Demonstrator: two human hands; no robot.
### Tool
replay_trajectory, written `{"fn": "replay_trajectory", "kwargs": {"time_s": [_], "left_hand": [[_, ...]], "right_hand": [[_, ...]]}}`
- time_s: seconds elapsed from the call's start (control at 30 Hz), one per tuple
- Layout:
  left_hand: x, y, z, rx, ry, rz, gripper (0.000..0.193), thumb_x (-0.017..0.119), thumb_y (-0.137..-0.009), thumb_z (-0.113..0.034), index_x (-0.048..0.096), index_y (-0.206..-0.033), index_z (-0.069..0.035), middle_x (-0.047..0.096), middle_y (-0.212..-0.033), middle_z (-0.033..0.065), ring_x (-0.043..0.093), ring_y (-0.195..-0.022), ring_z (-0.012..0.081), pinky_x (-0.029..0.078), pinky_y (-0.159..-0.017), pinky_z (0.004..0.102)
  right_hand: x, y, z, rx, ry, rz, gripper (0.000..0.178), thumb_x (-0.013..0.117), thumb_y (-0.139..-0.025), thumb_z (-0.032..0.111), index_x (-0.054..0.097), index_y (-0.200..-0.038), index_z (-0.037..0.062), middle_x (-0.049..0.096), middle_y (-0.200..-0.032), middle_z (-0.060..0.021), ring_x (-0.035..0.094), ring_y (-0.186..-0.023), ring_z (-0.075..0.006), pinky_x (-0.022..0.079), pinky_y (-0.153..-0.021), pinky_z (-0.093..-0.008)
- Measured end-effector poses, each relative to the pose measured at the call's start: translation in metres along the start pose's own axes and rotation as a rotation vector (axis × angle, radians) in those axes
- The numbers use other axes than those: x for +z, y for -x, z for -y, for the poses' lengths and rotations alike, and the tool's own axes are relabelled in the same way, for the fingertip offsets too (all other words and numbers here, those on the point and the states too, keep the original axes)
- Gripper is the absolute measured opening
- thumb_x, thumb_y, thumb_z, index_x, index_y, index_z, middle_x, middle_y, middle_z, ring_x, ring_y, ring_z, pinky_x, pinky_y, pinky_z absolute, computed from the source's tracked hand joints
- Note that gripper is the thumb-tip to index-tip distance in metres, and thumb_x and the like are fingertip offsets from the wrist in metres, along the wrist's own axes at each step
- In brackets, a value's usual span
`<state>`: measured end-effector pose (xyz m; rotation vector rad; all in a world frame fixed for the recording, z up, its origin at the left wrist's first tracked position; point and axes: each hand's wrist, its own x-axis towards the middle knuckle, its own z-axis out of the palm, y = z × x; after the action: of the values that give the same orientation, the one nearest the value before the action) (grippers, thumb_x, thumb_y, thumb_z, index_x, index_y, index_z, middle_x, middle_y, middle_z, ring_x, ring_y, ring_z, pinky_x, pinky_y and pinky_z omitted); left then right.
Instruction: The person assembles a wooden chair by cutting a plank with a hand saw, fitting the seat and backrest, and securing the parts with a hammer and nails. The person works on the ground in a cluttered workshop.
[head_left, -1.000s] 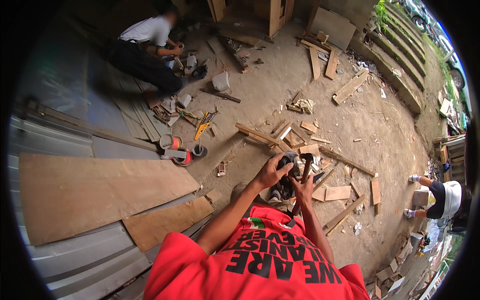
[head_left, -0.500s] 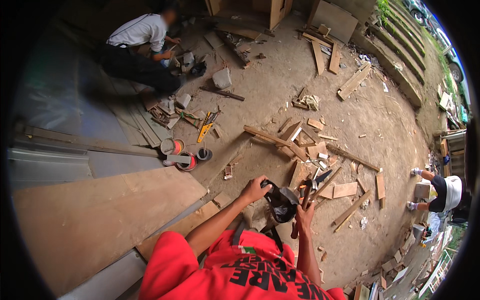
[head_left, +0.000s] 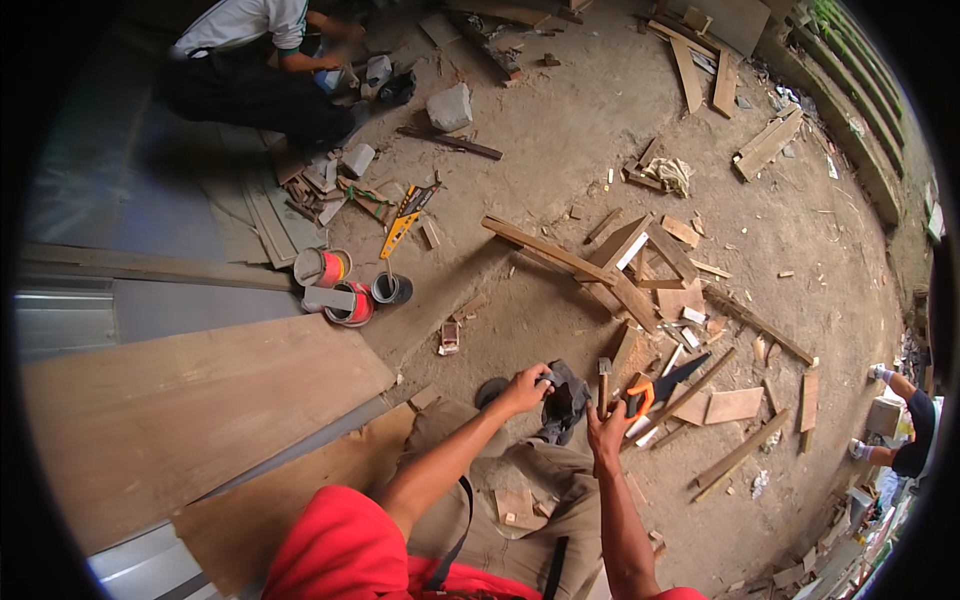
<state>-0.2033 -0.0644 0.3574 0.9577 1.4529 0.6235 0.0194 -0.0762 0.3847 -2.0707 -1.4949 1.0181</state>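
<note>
left hand (head_left: 522,388) gripping a crumpled dark grey cloth (head_left: 562,408) just left of the right hand (head_left: 606,432), which holds a short upright wooden-handled tool (head_left: 604,385), with the orange-handled black handsaw (head_left: 662,385) lying diagonally just past it, nearer the right

Soft, even daylight, brightest on the dirt floor (head_left: 560,130) toward one o'clock, dimmer shade at nine to eleven o'clock, faint shadows, strong fisheye bending and black vignette at the rim, centre sharp, edges slightly smeared

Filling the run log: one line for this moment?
left hand: grips dark cloth | right hand: holds hammer upright | handsaw: on ground
</note>
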Motion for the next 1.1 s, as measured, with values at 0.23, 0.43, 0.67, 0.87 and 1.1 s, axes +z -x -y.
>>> {"fn": "replay_trajectory", "kwargs": {"time_s": [0.23,0.43,0.67,0.87,1.1], "left_hand": [[0.031,-0.112,0.105,0.137,0.056,-0.040,0.021,0.062,-0.091,-0.012,0.052,-0.105,0.000,0.065,-0.091,0.0085,0.062,-0.083,0.0155,0.049,-0.075,0.0327],[0.014,-0.175,0.189,0.311,0.039,-0.301,0.039,0.076,-0.080,-0.022,0.057,-0.107,-0.001,0.063,-0.098,0.0098,0.059,-0.092,0.0199,0.048,-0.082,0.0360],[0.015,-0.223,0.159,0.364,0.346,-0.311,0.024,0.068,-0.086,-0.013,0.060,-0.105,0.000,0.061,-0.077,0.0030,0.056,-0.057,0.0113,0.049,-0.054,0.0275],[-0.010,-0.236,0.205,0.288,-0.142,-0.501,0.028,0.072,-0.083,-0.018,0.065,-0.104,-0.001,0.069,-0.087,0.0150,0.068,-0.076,0.0276,0.054,-0.069,0.0391],[-0.003,-0.230,0.198,0.130,-0.215,-0.377,0.031,0.073,-0.084,-0.023,0.065,-0.101,0.002,0.072,-0.087,0.0175,0.072,-0.074,0.0274,0.054,-0.070,0.0390]], "right_hand": [[0.098,-0.081,-0.090,0.018,-0.140,-0.009,0.038,0.059,-0.099,0.036,0.056,-0.097,-0.0016,0.062,-0.073,-0.0225,0.062,-0.066,-0.0342,0.047,-0.062,-0.0445],[0.175,-0.126,-0.144,0.008,-0.058,-0.044,0.040,0.053,-0.101,0.034,0.060,-0.094,-0.0042,0.062,-0.075,-0.0255,0.062,-0.070,-0.0398,0.048,-0.066,-0.0450],[0.206,-0.208,-0.187,-0.314,0.150,-0.121,0.032,0.061,-0.094,0.026,0.055,-0.090,-0.0050,0.062,-0.083,-0.0334,0.060,-0.083,-0.0526,0.047,-0.066,-0.0568],[0.235,-0.212,-0.232,-0.208,0.176,-0.049,0.032,0.063,-0.091,0.025,0.054,-0.097,-0.0059,0.063,-0.091,-0.0333,0.062,-0.088,-0.0519,0.050,-0.076,-0.0569],[0.245,-0.221,-0.268,-0.289,0.706,-0.053,0.028,0.059,-0.086,0.013,0.060,-0.108,-0.0044,0.062,-0.103,-0.0252,0.064,-0.093,-0.0432,0.053,-0.082,-0.0520]]}}
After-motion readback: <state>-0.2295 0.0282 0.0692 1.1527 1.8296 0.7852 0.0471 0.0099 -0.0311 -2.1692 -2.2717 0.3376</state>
